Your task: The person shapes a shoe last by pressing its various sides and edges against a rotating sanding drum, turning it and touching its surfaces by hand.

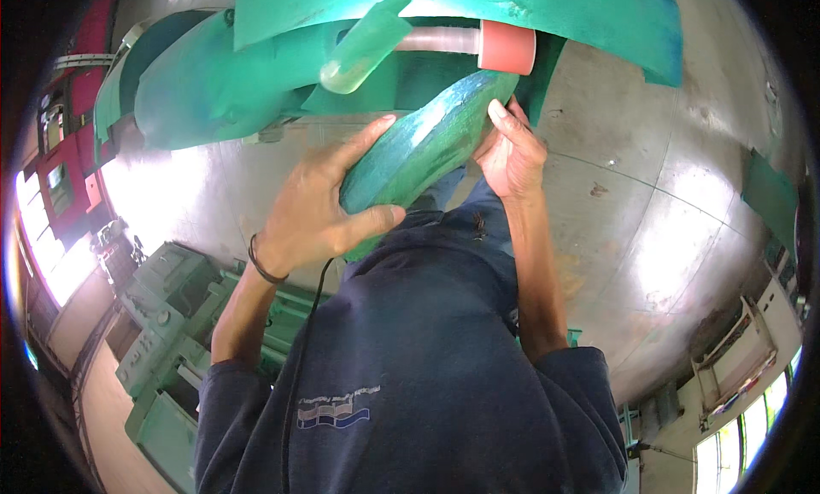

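My left hand point(318, 205) grips the lower end of a long teal-green piece point(427, 144) with a rough, shiny surface, thumb under it and fingers along its top. My right hand point(511, 152) holds the same piece from the right side, fingers up near its far tip. The piece is tilted, its far end pointing up toward a pinkish-red round wheel point(506, 47) on a pale spindle point(436, 39) of a green machine point(213, 84).
A green cover point(581, 15) overhangs the wheel, with a pale green rounded handle point(363, 49) beside it. Another green machine point(171, 323) stands at the lower left. Grey concrete floor point(649, 220) spreads right; windows point(743, 426) at lower right.
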A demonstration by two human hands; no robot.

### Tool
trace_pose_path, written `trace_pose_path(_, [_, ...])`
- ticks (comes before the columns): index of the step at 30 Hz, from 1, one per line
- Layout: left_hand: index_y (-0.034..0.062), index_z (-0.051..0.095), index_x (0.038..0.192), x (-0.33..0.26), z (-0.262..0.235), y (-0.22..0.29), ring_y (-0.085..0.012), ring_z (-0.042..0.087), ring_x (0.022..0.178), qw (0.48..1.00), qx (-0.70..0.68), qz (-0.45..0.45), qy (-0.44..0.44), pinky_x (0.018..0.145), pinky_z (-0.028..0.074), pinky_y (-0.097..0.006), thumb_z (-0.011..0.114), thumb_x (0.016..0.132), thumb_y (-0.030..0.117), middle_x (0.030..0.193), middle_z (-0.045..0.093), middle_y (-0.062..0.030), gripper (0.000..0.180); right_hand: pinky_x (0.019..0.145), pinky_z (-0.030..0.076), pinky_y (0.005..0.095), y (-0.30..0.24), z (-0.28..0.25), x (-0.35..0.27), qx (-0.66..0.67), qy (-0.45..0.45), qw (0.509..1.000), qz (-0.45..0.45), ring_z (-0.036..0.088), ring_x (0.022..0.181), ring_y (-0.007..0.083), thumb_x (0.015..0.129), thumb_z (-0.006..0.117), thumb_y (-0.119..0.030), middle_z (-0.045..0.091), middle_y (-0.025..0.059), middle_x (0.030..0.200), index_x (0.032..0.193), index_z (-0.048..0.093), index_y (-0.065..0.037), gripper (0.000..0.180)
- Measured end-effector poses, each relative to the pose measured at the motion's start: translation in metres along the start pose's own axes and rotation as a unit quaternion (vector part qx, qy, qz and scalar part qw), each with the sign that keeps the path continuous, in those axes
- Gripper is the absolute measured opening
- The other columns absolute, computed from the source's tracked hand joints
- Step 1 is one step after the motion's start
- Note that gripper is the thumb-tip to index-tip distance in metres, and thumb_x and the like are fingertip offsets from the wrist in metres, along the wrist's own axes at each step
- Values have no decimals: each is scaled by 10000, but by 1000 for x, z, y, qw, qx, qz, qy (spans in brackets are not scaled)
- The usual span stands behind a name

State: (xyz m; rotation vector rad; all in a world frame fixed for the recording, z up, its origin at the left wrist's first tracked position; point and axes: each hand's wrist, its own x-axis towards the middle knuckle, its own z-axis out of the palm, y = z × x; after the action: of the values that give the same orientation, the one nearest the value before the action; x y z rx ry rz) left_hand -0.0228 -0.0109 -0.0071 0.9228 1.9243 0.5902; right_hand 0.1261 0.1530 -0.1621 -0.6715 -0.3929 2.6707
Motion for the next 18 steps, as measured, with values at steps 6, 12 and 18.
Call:
trace_pose_path(6, [99, 472, 1459, -28, 4, 2, -382, 656, 1020, 997, 23, 32, 69, 901, 492, -440, 823, 701, 276, 1127, 664, -235, 855, 1034, 441, 434, 1, 15, -9, -1, -59, 998, 12, 568, 1202, 238, 963, 556, -170, 590, 84, 1273, 1383, 439, -37, 455])
trace_pose_path(12, [79, 402, 1493, -54, 15, -21, -383, 629, 1108, 994, 7, 57, 94, 961, 481, -438, 827, 712, 295, 1240, 617, -252, 915, 1017, 439, 383, -5, 53, -17, -109, -89, 990, -19, 565, 1153, 203, 955, 614, -176, 580, 84, 1237, 1376, 422, -25, 487])
trace_pose_path(18, [1, 406, 1453, -48, 51, -57, -276, 545, 1243, 967, -245, -5, -73, 1055, 435, -415, 863, 730, 312, 1335, 570, -191, 910, 847, 522, 304, -19, 106, -46, -451, -81, 885, -87, 586, 962, 132, 981, 626, -363, 614, 56, 1059, 1231, 566, -13, 435])
